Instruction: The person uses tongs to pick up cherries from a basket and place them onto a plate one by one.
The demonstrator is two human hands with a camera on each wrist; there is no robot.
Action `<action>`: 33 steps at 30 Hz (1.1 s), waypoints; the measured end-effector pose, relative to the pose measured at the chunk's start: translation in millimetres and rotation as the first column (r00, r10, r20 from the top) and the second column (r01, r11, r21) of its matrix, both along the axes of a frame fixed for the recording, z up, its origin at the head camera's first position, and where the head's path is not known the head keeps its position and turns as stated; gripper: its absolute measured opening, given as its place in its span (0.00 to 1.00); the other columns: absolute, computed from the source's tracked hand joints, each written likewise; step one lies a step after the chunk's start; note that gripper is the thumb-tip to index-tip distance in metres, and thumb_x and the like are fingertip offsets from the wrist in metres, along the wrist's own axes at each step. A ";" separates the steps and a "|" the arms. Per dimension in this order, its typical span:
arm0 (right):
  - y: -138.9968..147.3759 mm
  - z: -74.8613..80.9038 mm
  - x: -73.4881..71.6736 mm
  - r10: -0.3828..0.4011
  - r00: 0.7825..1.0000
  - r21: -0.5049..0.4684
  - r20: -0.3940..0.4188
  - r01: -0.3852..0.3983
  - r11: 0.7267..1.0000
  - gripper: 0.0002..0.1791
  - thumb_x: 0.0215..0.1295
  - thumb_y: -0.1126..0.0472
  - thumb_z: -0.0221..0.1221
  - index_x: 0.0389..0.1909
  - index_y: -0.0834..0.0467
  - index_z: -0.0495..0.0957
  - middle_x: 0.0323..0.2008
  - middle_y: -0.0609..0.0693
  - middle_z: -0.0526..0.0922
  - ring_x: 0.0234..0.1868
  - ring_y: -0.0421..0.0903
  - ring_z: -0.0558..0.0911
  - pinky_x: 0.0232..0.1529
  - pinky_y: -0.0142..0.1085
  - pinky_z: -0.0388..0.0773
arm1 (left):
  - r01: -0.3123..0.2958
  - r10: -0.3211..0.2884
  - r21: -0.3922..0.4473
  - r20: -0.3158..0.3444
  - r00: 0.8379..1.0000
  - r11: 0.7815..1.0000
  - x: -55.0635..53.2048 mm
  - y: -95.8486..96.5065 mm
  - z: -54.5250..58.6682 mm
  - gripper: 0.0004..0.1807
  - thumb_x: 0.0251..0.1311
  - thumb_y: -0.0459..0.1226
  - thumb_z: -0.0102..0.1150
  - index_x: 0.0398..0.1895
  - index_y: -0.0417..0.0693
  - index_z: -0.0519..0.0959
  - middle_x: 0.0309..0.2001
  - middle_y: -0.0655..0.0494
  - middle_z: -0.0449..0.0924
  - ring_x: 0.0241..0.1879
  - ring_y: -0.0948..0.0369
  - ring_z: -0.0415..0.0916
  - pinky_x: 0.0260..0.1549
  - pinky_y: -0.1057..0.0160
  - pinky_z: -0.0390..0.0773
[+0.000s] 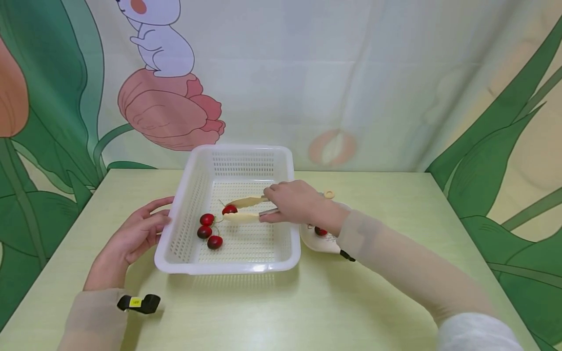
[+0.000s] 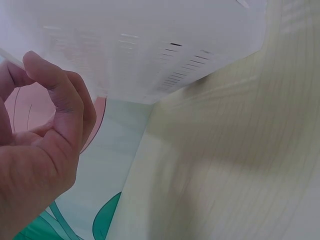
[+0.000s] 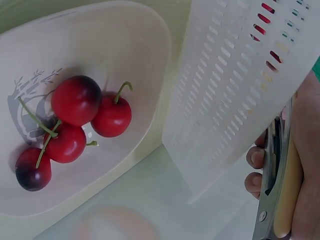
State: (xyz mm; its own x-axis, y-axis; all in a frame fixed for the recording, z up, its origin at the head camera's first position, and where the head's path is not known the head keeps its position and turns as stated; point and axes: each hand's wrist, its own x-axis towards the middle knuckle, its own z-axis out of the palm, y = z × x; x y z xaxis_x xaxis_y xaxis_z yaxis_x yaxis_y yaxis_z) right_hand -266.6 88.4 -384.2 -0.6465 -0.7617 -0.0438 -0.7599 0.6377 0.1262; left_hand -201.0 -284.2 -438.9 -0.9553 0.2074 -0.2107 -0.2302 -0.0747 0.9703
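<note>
Low inside the white plastic basket, my right hand holds a pair of tongs with pale tips and metal arms. A red cherry sits between the tong tips, its stem pointing up. Three more dark red cherries lie on the basket floor, left of the tongs. My left hand grips the basket's left rim; its bent fingers show at that edge in the left wrist view. The right wrist view has the tongs' metal handle in my right hand, past the basket's slotted wall.
Right of the basket, partly under my right forearm, stands a white dish with a panda print. It holds several stemmed cherries. A printed curtain hangs behind the table's back edge.
</note>
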 end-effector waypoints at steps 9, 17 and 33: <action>15.7 6.4 3.8 -0.028 1.000 -0.061 0.010 0.029 0.998 0.30 0.70 0.30 0.54 0.46 0.55 0.77 0.34 0.43 0.77 0.31 0.42 0.77 0.26 0.35 0.74 | 0.001 -0.001 0.008 -0.001 1.000 1.000 0.4 -0.2 -0.2 0.29 0.72 0.30 0.54 0.73 0.53 0.60 0.52 0.63 0.82 0.48 0.60 0.85 0.45 0.59 0.84; 32.6 12.1 8.1 -0.070 0.995 -0.149 0.065 0.079 0.986 0.29 0.69 0.30 0.55 0.38 0.54 0.72 0.29 0.43 0.72 0.28 0.43 0.73 0.26 0.37 0.70 | 0.003 -0.003 0.001 0.006 1.000 1.000 -0.4 -0.4 0.0 0.30 0.72 0.31 0.55 0.74 0.52 0.59 0.52 0.63 0.82 0.48 0.60 0.84 0.46 0.59 0.84; 63.4 27.2 19.6 -0.091 0.994 -0.294 0.055 0.103 0.950 0.28 0.69 0.33 0.58 0.45 0.56 0.76 0.33 0.45 0.77 0.30 0.42 0.74 0.29 0.38 0.73 | 0.007 -0.007 0.007 0.003 1.000 1.000 -1.1 -1.2 -1.4 0.29 0.72 0.31 0.54 0.73 0.52 0.60 0.52 0.62 0.82 0.48 0.59 0.84 0.46 0.58 0.84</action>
